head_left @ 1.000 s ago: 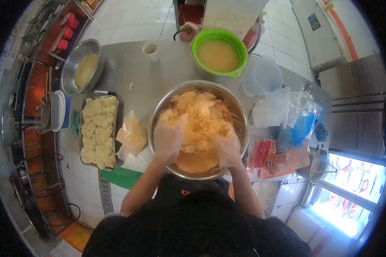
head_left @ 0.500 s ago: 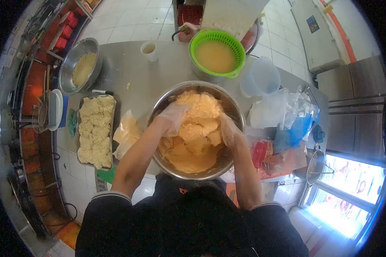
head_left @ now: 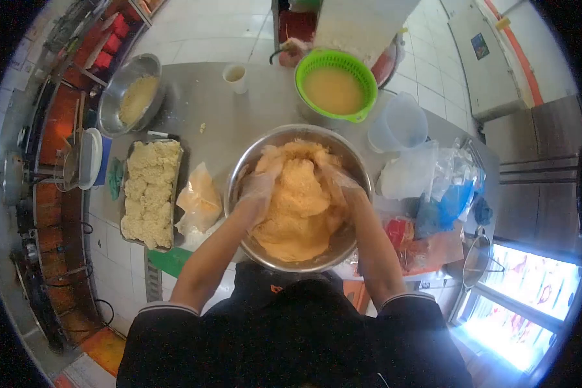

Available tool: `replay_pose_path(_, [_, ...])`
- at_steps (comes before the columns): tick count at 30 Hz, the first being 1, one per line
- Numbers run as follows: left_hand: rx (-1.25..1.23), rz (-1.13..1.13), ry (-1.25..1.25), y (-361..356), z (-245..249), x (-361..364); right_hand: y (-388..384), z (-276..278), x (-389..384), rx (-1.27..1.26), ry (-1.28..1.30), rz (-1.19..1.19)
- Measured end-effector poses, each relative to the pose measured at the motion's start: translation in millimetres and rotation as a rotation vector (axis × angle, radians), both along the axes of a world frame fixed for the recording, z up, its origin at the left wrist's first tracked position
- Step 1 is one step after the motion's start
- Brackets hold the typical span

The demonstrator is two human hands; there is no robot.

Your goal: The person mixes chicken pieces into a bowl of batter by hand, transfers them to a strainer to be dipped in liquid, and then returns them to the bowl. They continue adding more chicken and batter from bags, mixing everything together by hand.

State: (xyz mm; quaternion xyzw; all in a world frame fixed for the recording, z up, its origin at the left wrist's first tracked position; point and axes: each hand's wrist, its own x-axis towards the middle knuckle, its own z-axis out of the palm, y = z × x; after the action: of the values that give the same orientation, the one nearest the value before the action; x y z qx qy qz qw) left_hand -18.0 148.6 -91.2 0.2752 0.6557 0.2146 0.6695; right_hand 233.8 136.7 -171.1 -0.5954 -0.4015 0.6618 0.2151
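Observation:
A large steel bowl (head_left: 362, 152) holds a mound of soft orange mixture (head_left: 301, 187). Thin clear gloves cover both hands. My left hand (head_left: 260, 187) is inside the bowl, pressed against the left side of the mixture, with its fingertips sunk in it. On the right side, my right hand (head_left: 336, 181) also presses into the mixture, and its fingertips are buried too. To the left of the bowl are an open bag of orange powder (head_left: 199, 197) and a tray of pale crumbly dough (head_left: 150, 194).
Behind stand a steel bowl with yellowish meal (head_left: 136, 97), a small cup (head_left: 235, 77), a green colander (head_left: 336, 87) and a clear plastic jug (head_left: 399, 121). Plastic bags (head_left: 449, 194) and a red packet (head_left: 399, 231) lie at the right.
Both hands have moved down and inward around the mixture, which is now heaped higher in the middle. The whole view has shifted slightly, so the table's objects appear further right.

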Motion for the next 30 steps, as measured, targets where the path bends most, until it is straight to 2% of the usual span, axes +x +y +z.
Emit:
replay_pose_path(2, [-0.183, -0.083, 0.018, 23.2, -33.7, 5.3, 10.2, -1.0, -16.6, -0.277, 0.288, -0.186])
replay_pose_path(3, [-0.279, -0.126, 0.021, 29.5, -42.7, 8.8, 7.2, 20.7, -31.2, -0.326, 0.291, -0.222])
replay_pose_path(4, [-0.240, -0.138, -0.088, 30.5, -44.2, 7.3, 6.6, 34.3, -37.4, -0.366, 0.293, -0.259])
replay_pose_path(6, [-0.164, -0.166, -0.298, 23.8, -45.5, -5.8, -8.4, 33.4, -25.2, -0.226, 0.251, -0.186])
replay_pose_path(8, [-0.125, -0.136, -0.426, 16.9, -27.9, -15.2, -15.4, 51.5, -24.3, -0.212, 0.263, -0.194])
replay_pose_path(9, [-0.126, -0.119, -0.489, 6.7, -13.6, -19.3, -23.9, 96.4, -26.7, -0.272, 0.291, -0.239])
replay_pose_path(10, [-0.183, -0.074, -0.497, -1.5, 15.6, -18.7, -34.9, 131.5, -27.6, -0.341, 0.314, -0.287])
replay_pose_path(11, [-0.229, -0.028, -0.508, 0.2, 55.0, -13.1, -40.1, 146.5, -27.8, -0.339, 0.428, -0.402])
replay_pose_path(12, [-0.264, 0.014, -0.521, 3.6, 73.9, -9.2, -45.0, 142.8, -26.0, -0.247, 0.455, -0.447])
replay_pose_path(13, [-0.189, 0.046, -0.553, 2.4, 69.5, -11.6, -50.4, 134.4, -22.8, -0.152, 0.479, -0.489])
replay_pose_path(14, [-0.076, -0.133, -0.335, 2.0, 26.8, -26.5, -57.9, 120.6, -18.4, -0.059, 0.503, -0.528])
replay_pose_path(15, [0.041, -0.312, -0.116, 3.3, -44.4, -48.7, -67.4, 90.7, -2.6, 0.158, 0.042, -0.172])
replay_pose_path(16, [0.069, -0.346, -0.022, 1.2, -57.2, -51.6, -76.5, 61.7, 12.8, 0.365, -0.462, 0.127])
replay_pose_path(17, [0.092, -0.380, 0.074, -0.8, -69.0, -54.2, -75.8, 69.7, 1.9, 0.275, -0.660, 0.215])
replay_pose_path(18, [0.015, -0.272, 0.040, -15.5, -43.8, -47.0, -85.6, 45.2, 0.1, 0.153, -0.513, 0.084])
replay_pose_path(20, [-0.138, -0.075, -0.046, -36.2, -25.7, -31.4, -105.2, -3.2, -3.5, -0.074, -0.240, -0.230])
replay_pose_path(22, [-0.281, 0.099, -0.151, -47.3, -20.2, -16.8, -121.6, -41.0, -34.3, -0.283, 0.255, -0.663])
replay_pose_path(25, [-0.399, 0.172, -0.390, -55.6, -6.9, -4.2, -108.8, 59.1, -70.7, -0.348, 0.811, -0.743])
replay_pose_path(28, [-0.535, 0.219, -0.746, -62.6, -41.6, -11.9, -105.8, 70.2, -78.0, -0.409, 0.818, -0.881])
replay_pose_path(30, [-0.406, 0.274, -0.912, -63.8, -6.5, -6.9, -107.0, 72.9, -80.0, -0.259, 0.958, -0.928])
